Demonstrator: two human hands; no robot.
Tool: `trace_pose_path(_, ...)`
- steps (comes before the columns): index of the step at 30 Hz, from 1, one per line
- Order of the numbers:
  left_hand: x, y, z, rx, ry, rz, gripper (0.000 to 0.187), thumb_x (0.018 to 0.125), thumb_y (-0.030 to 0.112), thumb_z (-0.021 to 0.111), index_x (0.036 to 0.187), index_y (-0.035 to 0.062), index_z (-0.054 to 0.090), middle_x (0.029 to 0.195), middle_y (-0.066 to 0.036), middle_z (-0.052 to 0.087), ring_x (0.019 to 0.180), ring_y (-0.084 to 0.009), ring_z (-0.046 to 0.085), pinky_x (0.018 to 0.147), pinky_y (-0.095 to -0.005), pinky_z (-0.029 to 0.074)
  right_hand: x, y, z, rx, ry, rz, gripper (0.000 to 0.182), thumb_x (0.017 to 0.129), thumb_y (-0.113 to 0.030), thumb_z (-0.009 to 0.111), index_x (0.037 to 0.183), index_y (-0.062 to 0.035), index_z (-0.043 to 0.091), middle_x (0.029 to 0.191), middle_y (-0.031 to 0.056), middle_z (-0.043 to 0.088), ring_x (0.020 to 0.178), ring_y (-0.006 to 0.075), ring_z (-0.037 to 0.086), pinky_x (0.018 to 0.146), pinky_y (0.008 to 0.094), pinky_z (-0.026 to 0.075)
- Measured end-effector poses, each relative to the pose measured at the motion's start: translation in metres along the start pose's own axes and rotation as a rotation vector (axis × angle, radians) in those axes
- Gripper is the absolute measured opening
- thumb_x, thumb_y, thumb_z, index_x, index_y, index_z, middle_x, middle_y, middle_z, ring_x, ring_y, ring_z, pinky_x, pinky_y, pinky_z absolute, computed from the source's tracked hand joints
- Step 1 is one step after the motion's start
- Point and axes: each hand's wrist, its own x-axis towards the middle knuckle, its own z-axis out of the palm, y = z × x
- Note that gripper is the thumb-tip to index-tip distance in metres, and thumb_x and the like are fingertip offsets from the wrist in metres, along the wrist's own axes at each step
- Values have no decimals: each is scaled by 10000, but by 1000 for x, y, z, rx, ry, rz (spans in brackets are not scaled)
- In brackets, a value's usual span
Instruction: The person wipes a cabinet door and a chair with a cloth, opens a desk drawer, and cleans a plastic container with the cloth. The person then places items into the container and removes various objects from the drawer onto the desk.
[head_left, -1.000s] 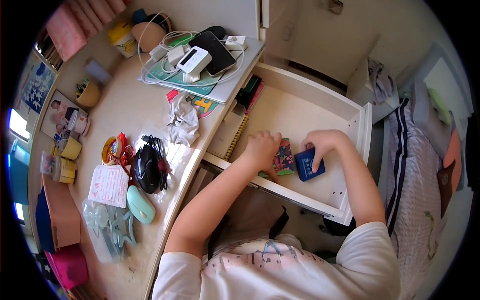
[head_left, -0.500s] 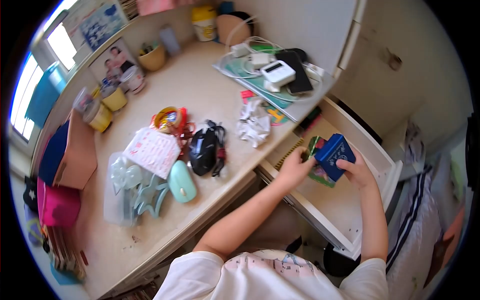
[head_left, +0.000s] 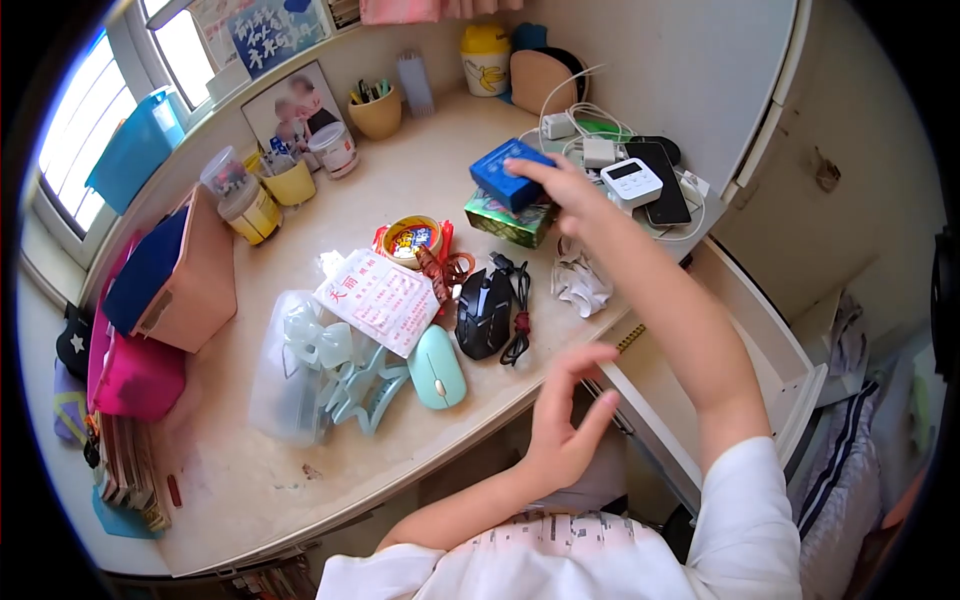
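My right hand [head_left: 555,185] reaches over the back of the desk [head_left: 420,140], its fingers on a small blue box [head_left: 508,172] with pale print. Directly under the blue box is a shiny green patterned box [head_left: 508,218], at the desk's middle right. My left hand [head_left: 572,415] is raised at the desk's front edge beside the drawer, fingers apart and nothing in it. A crumpled white paper [head_left: 580,280] lies below my right forearm. The pulled-out drawer [head_left: 745,315] is partly hidden by that arm.
On the desk lie a black mouse [head_left: 484,312], a mint mouse [head_left: 437,367], a printed white packet [head_left: 385,298], a tape roll [head_left: 411,240] and a clear plastic box [head_left: 290,390]. Chargers, cables and a white device [head_left: 631,182] crowd the right back. A pink bin [head_left: 195,270] stands left.
Both boxes have moved from above the drawer up and left over the desk, the blue one now on top of the green. My left hand has let go of the green box.
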Motion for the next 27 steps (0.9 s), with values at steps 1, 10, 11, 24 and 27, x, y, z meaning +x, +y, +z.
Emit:
trace_pose_path(1, -3, 3, -2, 41, -61, -64, 310, 952, 33, 611, 1261, 19, 586, 1256, -118, 603, 1193, -232, 567, 1023, -350, 435, 1, 0, 9, -73, 18, 19, 983, 743, -272, 906, 1497, -33, 323, 1345, 192, 560, 1151, 283, 633, 920, 459, 569)
trace_pose_path(10, 20, -33, 12, 691, -343, 318, 195, 851, 64, 714, 1038, 50, 661, 1049, -132, 649, 1126, -322, 614, 992, -452, 467, -39, -6, -28, -636, 142, -196, 730, 899, -511, 731, 1401, -27, 515, 1299, 197, 633, 1155, 250, 627, 996, 364, 482)
trace_pose_path(11, 27, -38, 14, 798, -368, 349, 212, 858, 101, 717, 1055, 49, 656, 1058, -133, 648, 1130, -326, 609, 1018, -462, 453, -71, -14, -39, -565, 144, -388, 595, 940, -434, 713, 1336, -17, 558, 1222, 167, 659, 1003, 190, 660, 904, 318, 511)
trace_pose_path(24, 18, -92, 53, 705, -965, 503, 350, 736, 368, 814, 925, 118, 658, 867, -37, 573, 855, -240, 605, 761, -375, 478, -170, 123, -175, 273, 430, 475, 285, 911, -309, 734, 1091, -120, 619, 973, 46, 649, 937, 223, 649, 842, 408, 550)
trace_pose_path(27, 18, -89, 53, 755, -973, 492, 327, 760, 347, 801, 937, 115, 654, 884, -41, 582, 879, -241, 605, 781, -372, 481, -140, 137, -161, 393, 393, 374, 388, 892, -316, 757, 1213, -141, 626, 1186, 58, 653, 1096, 263, 637, 914, 543, 547)
